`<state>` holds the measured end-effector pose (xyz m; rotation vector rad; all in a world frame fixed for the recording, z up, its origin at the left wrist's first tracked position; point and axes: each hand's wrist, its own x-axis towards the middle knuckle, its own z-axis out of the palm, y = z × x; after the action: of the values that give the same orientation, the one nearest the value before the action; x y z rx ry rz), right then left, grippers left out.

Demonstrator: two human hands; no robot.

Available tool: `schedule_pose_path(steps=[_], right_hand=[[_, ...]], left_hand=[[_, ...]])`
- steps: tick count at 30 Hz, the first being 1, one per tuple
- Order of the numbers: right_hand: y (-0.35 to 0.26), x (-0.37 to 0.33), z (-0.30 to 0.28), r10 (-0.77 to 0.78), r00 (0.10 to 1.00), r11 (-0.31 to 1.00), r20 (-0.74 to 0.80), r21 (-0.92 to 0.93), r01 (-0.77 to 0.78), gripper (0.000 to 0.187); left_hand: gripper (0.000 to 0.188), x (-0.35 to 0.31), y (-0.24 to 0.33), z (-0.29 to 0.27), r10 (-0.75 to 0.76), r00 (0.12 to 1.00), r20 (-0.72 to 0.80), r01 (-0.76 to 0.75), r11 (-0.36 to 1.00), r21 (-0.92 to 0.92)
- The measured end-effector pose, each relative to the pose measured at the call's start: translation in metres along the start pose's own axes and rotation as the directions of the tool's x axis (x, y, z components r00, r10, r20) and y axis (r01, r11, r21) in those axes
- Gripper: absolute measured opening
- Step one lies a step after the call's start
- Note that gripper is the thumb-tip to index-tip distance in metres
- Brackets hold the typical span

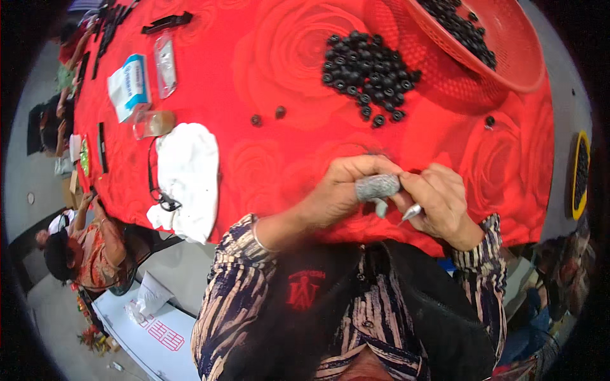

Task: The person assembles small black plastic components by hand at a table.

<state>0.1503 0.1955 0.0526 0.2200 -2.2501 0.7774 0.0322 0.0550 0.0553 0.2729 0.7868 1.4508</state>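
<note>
My left hand [343, 182] and my right hand [440, 202] meet above the near part of the red table. A grey knitted sleeve [377, 187] covers a finger of my left hand, whose fingers are closed. Pinched between the fingertips is a small dark piece [414, 171], mostly hidden. My right hand also grips a slim silver pointed tool [412, 212], its tip toward my left hand. Beyond the hands lies a pile of small round black parts [365, 71] with holes. Two loose parts [280, 112] sit left of the pile, and another [489, 121] lies to its right.
A red mesh basket [521, 60] with black parts stands far right. Left of me lie a white cloth [190, 171] with a black cord, a tipped cup [154, 124], a tissue pack [130, 87] and a clear packet [165, 63]. People sit along the left edge. A yellow-rimmed tray [581, 174] is at right.
</note>
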Motion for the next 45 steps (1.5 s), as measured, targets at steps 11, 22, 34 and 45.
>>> schedule_pose_path(steps=[11,22,34,45], right_hand=[[0.003,-0.006,-0.005,0.089,0.99,0.95,0.108,0.289,-0.117,0.038],[0.0,0.006,-0.018,0.418,0.882,0.808,0.218,0.354,-0.471,0.021],[0.003,0.006,-0.019,0.487,0.813,0.744,0.318,0.336,-0.577,0.015],[0.004,0.008,-0.021,0.527,0.764,0.705,0.372,0.312,-0.637,0.013]], left_hand=[[0.015,0.003,0.001,-0.011,-0.056,0.997,0.06,0.048,0.989,0.139],[0.017,0.0,0.008,-0.005,0.349,0.937,0.032,-0.308,0.777,0.549],[0.019,0.002,0.003,-0.004,0.331,0.943,-0.03,-0.271,0.818,0.507],[0.02,0.002,0.005,-0.002,0.334,0.942,-0.039,-0.264,0.807,0.527]])
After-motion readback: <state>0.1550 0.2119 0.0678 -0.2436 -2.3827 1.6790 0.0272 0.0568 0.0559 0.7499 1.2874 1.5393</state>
